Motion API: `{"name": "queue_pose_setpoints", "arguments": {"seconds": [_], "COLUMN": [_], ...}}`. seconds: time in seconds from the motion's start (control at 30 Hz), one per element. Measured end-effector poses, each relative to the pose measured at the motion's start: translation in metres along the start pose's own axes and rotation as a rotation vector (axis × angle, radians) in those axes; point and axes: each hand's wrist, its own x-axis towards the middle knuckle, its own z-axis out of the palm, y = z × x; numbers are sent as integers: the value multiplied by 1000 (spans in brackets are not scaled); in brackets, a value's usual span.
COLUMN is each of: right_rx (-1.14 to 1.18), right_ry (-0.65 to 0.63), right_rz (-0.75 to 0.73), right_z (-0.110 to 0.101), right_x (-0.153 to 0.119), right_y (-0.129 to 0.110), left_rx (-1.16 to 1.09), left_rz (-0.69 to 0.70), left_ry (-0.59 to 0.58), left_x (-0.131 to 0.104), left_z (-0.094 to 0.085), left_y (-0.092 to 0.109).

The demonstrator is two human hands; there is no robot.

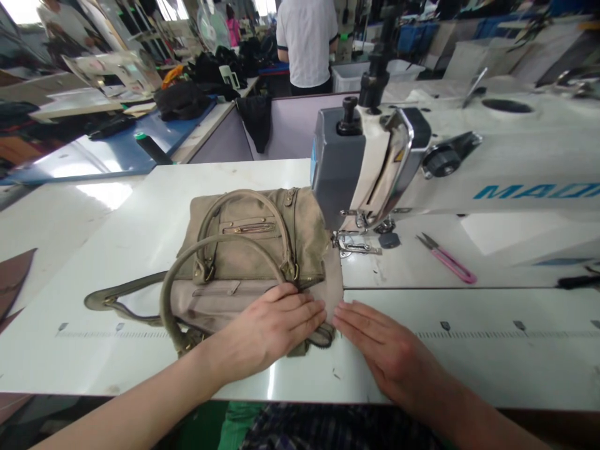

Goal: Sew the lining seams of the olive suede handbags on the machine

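Note:
An olive-tan handbag [248, 259] lies on the sewing machine table with its two round handles and zippers facing up. My left hand [276, 322] rests on its lower right part, fingers stretched out over the cloth. At the right edge, a strip of light lining fabric [334, 275] runs up toward the presser foot [354, 247]. My right hand [384, 340] lies with straight fingers, its tips touching the lower end of that strip. The sewing machine [370, 165] stands just beyond the bag's upper right corner.
Pink-handled thread snips [447, 257] lie right of the needle. A printed ruler scale [487, 334] crosses the white table [107, 250]. Behind are a thread cone [152, 149], another sewing machine [112, 69], a white bin [398, 70] and a person in a white shirt [307, 40].

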Motion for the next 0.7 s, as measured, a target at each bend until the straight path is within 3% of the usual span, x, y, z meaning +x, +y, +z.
{"name": "queue_pose_setpoints", "arguments": {"seconds": [0.17, 0.4, 0.7], "right_rx": [12, -44, -156], "right_ry": [35, 79, -33], "right_rz": [-8, -35, 109], "right_z": [1, 2, 8], "right_x": [13, 27, 33], "right_y": [17, 39, 47], "left_rx": [24, 11, 31], "left_rz": [72, 59, 32], "left_ry": [-5, 40, 59], "left_x": [9, 23, 40], "left_z": [-1, 4, 11], "left_y": [-20, -43, -73]}}
